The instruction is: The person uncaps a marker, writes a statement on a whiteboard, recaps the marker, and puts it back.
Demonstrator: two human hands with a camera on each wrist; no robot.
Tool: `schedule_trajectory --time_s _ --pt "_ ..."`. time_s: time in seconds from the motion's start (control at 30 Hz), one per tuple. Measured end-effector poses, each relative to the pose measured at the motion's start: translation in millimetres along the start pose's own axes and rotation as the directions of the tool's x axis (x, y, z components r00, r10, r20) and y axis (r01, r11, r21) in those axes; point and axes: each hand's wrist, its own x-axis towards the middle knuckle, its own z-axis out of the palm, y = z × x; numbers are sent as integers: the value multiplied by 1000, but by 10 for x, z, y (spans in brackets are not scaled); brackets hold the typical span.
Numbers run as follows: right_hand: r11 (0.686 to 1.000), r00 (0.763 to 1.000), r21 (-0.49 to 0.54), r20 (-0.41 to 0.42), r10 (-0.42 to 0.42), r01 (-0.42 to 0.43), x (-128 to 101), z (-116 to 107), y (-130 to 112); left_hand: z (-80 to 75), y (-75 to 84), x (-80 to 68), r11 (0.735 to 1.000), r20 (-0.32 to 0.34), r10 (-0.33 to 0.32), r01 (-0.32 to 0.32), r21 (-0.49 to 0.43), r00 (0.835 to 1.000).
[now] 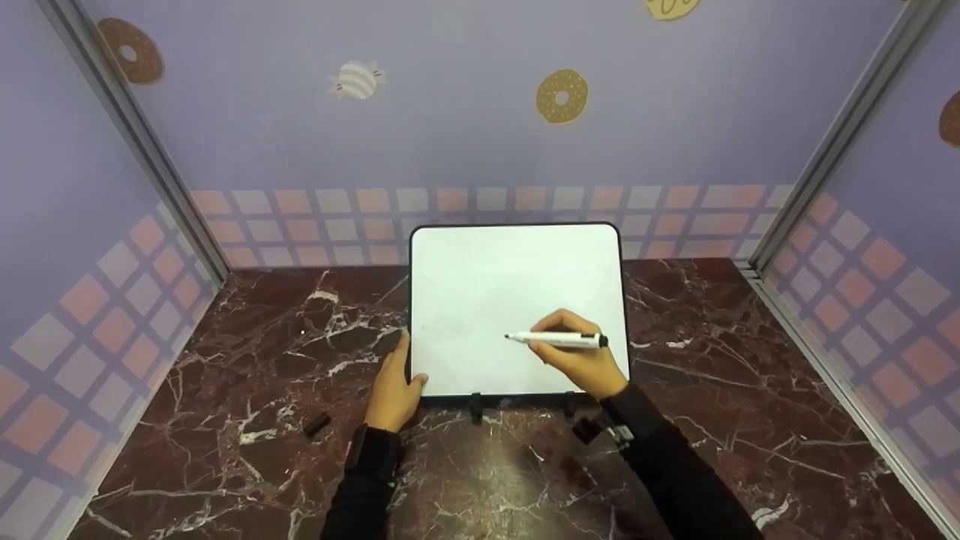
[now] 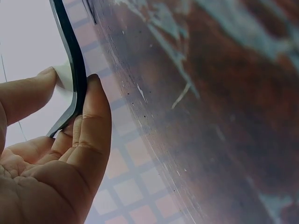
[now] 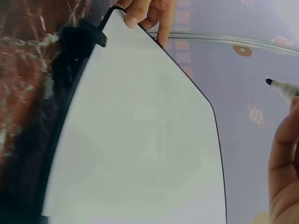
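A blank white board [image 1: 495,292] with a black rim stands tilted on small black feet on the marble table [image 1: 225,390]. My left hand [image 1: 394,394] grips its lower left corner, thumb on the white face and fingers behind the rim [image 2: 74,88]. My right hand [image 1: 589,364] holds a white marker [image 1: 559,340] with its dark tip pointing left, just in front of the board's lower right area. In the right wrist view the marker tip [image 3: 271,83] hovers off the board [image 3: 135,140], and the left hand's fingers [image 3: 149,14] show at the far corner.
A small black marker cap [image 1: 316,424] lies on the table left of my left arm. Purple walls with doughnut pictures and a checked band close in the back and both sides. Metal posts [image 1: 142,142] stand at the corners.
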Motion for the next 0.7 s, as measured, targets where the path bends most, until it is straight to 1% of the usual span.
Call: schedule_trajectory --time_s 0.13,0.37,0.53,0.7 --pt "999 1000 -40 -15 13 -14 254 77 2 -5 7 7 1000 -1 -10 10 5 1000" --pt "994 995 -58 -23 92 -94 632 327 134 -1 7 16 1000 -15 -20 20 9 1000" --pt "987 992 -104 -31 119 -122 774 518 265 1 5 20 1000 -24 -18 19 4 1000" --pt "981 990 -129 -41 138 -142 835 645 373 11 6 20 1000 -33 -2 2 9 999"
